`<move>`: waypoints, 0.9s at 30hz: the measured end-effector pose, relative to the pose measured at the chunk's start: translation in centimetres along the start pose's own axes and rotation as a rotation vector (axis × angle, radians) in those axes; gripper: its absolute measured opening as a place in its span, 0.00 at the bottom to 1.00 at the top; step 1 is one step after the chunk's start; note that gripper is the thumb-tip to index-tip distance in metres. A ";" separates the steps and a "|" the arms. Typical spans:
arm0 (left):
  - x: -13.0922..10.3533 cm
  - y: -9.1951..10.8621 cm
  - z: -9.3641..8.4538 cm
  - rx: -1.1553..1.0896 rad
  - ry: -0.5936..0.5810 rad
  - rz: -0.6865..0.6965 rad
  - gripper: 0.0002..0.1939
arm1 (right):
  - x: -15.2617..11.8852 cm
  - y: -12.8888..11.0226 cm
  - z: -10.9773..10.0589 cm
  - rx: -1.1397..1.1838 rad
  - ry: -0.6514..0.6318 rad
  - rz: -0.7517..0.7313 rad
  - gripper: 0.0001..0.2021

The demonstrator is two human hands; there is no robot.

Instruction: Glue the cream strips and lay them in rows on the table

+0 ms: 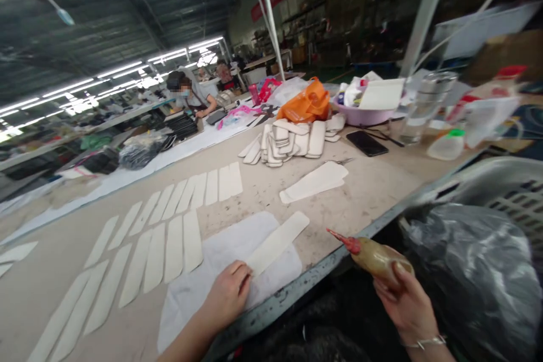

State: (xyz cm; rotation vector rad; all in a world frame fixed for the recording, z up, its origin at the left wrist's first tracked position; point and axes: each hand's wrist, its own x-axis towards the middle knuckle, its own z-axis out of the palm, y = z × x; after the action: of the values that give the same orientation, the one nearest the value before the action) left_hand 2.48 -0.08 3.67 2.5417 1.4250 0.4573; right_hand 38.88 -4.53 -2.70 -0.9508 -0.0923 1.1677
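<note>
My left hand is closed at the lower end of a cream strip, which lies on a white sheet near the table's edge. In my right hand is a yellowish squeeze bottle, its red pointed nozzle aimed left over the table's edge. Two rows of similar strips lie to the left. Beyond the sheet rest a few overlapping cream pieces, and behind them a pile of stitched pieces.
A black phone, an orange bag, a purple basin and a clear jar stand farther back. At right, a grey basket adjoins a plastic bag. A person works across the table.
</note>
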 end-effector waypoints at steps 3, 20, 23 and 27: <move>-1.7 -0.5 0.4 -0.096 0.081 -0.042 0.08 | -1.9 0.7 2.2 -0.209 -0.020 0.015 0.28; -3.2 -1.1 1.3 -0.097 0.170 0.130 0.12 | -7.3 7.1 10.2 -1.092 -0.544 -0.609 0.19; -3.1 -1.1 1.2 -0.073 0.175 0.132 0.12 | -7.4 7.4 10.5 -1.134 -0.582 -0.659 0.18; -3.2 -1.1 1.3 -0.065 0.189 0.133 0.12 | -7.3 7.5 10.4 -1.184 -0.551 -0.692 0.18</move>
State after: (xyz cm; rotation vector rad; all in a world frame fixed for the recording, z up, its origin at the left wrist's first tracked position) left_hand 0.53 -2.23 1.62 2.6096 1.2793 0.7713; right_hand 24.83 -3.88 1.64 -1.3915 -1.5637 0.6086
